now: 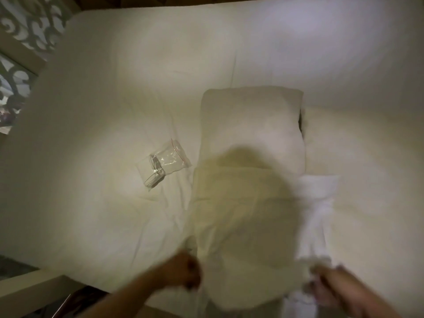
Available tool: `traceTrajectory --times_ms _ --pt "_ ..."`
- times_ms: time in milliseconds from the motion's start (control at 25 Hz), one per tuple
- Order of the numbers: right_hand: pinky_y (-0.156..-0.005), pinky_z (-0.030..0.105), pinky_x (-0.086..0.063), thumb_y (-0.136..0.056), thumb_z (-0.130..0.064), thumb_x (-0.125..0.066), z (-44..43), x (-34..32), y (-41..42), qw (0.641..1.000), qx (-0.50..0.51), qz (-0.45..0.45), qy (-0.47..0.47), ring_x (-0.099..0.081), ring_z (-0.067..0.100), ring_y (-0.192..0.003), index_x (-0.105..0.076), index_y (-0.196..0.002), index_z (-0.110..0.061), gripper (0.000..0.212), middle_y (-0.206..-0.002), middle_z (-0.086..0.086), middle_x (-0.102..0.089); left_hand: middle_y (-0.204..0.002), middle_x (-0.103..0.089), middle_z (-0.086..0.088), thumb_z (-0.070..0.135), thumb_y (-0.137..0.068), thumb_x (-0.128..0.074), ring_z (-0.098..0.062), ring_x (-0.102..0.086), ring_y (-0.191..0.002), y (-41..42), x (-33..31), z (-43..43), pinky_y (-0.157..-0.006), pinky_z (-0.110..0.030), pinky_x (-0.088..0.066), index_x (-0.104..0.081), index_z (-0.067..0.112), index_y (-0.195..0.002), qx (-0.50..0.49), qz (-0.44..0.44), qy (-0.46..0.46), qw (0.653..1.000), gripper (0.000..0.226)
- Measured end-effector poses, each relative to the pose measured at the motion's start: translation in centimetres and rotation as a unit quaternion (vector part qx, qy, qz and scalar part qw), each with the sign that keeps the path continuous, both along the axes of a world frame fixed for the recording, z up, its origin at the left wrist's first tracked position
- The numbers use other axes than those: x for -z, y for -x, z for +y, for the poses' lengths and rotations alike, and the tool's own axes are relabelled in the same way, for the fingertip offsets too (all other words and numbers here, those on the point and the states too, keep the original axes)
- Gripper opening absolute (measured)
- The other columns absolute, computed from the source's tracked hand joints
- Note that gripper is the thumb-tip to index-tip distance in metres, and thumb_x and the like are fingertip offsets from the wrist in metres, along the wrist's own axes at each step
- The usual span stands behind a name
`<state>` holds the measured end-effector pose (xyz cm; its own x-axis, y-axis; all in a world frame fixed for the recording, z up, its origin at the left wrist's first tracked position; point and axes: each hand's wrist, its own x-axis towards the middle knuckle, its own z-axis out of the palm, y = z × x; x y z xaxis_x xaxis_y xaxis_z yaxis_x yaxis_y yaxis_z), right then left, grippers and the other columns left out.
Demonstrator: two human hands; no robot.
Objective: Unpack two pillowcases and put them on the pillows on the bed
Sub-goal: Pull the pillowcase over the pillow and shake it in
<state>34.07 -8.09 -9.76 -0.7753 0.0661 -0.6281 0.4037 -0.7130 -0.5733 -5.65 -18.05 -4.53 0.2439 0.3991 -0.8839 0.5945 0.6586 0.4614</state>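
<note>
White bed [91, 106]; scroll pattern [29, 19] at ten o'clock; bag [164, 162] at nine of the pillow [252, 125]. At six, left hand [189, 273] and blurred right hand [321, 286] clutch the pillowcase [241, 214].

White-sheeted bed [91, 99] beyond the left hand [185, 271], pale wooden frame [29, 288] left of it, grey swirl-patterned surface [29, 19] far left, dim light

Head view, sole camera, wide-angle. Sits above the near edge of the bed [91, 106], facing forward and steeply down. Close range: left hand [187, 273], right hand [325, 283] and pillowcase [247, 226] at 6 o'clock; patterned surface [25, 21] at 10 o'clock.
</note>
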Motion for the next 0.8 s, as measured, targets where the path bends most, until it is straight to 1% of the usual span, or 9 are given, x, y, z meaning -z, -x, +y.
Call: traceTrajectory --times_ms 40,80,120,160,240,360,520,680,800 --pt "-0.050 0.026 -0.042 -0.093 -0.005 -0.054 4.5 -3.2 2.5 0.972 0.122 -0.186 -0.074 -0.057 0.030 -0.047 -0.061 -0.077 0.008 0.022 -0.054 0.023 -0.058 -0.068 -0.071 0.003 0.001 -0.081 -0.070 -0.007 -0.067 -0.063 0.5 -0.4 5.3 -0.083 -0.049 -0.056 -0.071 0.021 -0.067 -0.088 0.009 -0.032 0.996 0.024" --pt "-0.054 0.028 -0.046 -0.095 -0.009 -0.053 9.1 -6.0 3.4 0.926 0.198 -0.268 -0.178 -0.059 0.033 -0.053 -0.061 -0.074 0.004 0.026 -0.057 0.020 -0.059 -0.066 -0.072 -0.001 -0.001 -0.078 -0.073 -0.011 -0.067 -0.061 1.3 -1.1 11.6 -0.079 -0.048 -0.056 -0.071 0.013 -0.070 -0.209 0.001 -0.092 0.974 0.017" --pt "-0.063 0.035 -0.052 -0.094 -0.017 -0.055 13.2 -8.9 4.0 0.889 0.311 -0.267 -0.204 -0.063 0.037 -0.065 -0.064 -0.078 -0.001 0.025 -0.067 0.017 -0.062 -0.070 -0.072 -0.002 0.002 -0.074 -0.076 -0.015 -0.067 -0.063 1.7 -2.8 17.3 -0.077 -0.043 -0.054 -0.072 0.008 -0.080 -0.323 -0.029 -0.163 0.932 0.010" --pt "-0.073 0.044 -0.055 -0.093 -0.030 -0.058 16.9 -12.7 5.5 0.866 0.387 -0.241 -0.204 -0.064 0.037 -0.078 -0.065 -0.089 -0.008 0.024 -0.082 0.013 -0.063 -0.080 -0.071 -0.004 0.007 -0.072 -0.078 -0.019 -0.067 -0.069 1.8 -5.0 22.4 -0.078 -0.041 -0.052 -0.071 0.011 -0.099 -0.413 -0.069 -0.220 0.881 0.028" --pt "-0.081 0.049 -0.056 -0.089 -0.051 -0.060 22.8 -17.3 7.9 0.838 0.479 -0.164 -0.206 -0.064 0.029 -0.093 -0.060 -0.111 -0.026 0.033 -0.108 0.002 -0.060 -0.105 -0.061 -0.007 0.015 -0.088 -0.068 -0.026 -0.063 -0.087 1.6 -9.9 30.5 -0.083 -0.044 -0.053 -0.041 0.026 -0.141 -0.503 -0.138 -0.256 0.814 0.061" --pt "-0.075 0.039 -0.054 -0.097 -0.040 -0.055 24.8 -18.5 9.3 0.834 0.469 -0.145 -0.251 -0.063 0.021 -0.090 -0.052 -0.118 -0.032 0.023 -0.108 -0.001 -0.058 -0.108 -0.058 -0.009 0.021 -0.093 -0.063 -0.022 -0.059 -0.086 0.7 -10.2 31.8 -0.075 -0.039 -0.049 -0.028 0.023 -0.147 -0.387 0.004 -0.285 0.877 0.065" --pt "-0.077 0.044 -0.053 -0.094 -0.025 -0.060 17.9 -7.6 5.5 0.801 0.418 -0.352 -0.245 -0.063 0.030 -0.092 -0.049 -0.134 -0.015 0.043 -0.115 0.012 -0.060 -0.138 -0.047 -0.012 0.041 -0.090 -0.066 -0.025 -0.049 -0.124 0.8 -0.6 22.8 -0.101 -0.028 -0.039 -0.024 0.006 -0.151 -0.240 0.205 -0.176 0.932 0.082" --pt "-0.077 0.045 -0.051 -0.098 -0.019 -0.054 10.0 -0.1 3.0 0.808 0.395 -0.426 -0.096 -0.058 0.030 -0.083 -0.058 -0.108 -0.005 0.018 -0.091 0.013 -0.058 -0.124 -0.053 -0.007 0.054 -0.072 -0.077 -0.024 -0.056 -0.105 0.9 6.4 13.1 -0.077 -0.037 -0.051 -0.042 0.007 -0.135 -0.295 0.193 0.004 0.936 0.086" --pt "-0.081 0.045 -0.055 -0.100 -0.010 -0.047 7.1 2.1 4.4 0.832 0.427 -0.354 -0.007 -0.051 0.025 -0.069 -0.055 -0.093 -0.007 0.011 -0.083 0.016 -0.054 -0.096 -0.063 -0.010 0.045 -0.068 -0.084 -0.020 -0.061 -0.083 -0.8 8.5 10.4 -0.072 -0.033 -0.052 -0.063 0.007 -0.097 -0.341 0.140 0.003 0.930 0.052"
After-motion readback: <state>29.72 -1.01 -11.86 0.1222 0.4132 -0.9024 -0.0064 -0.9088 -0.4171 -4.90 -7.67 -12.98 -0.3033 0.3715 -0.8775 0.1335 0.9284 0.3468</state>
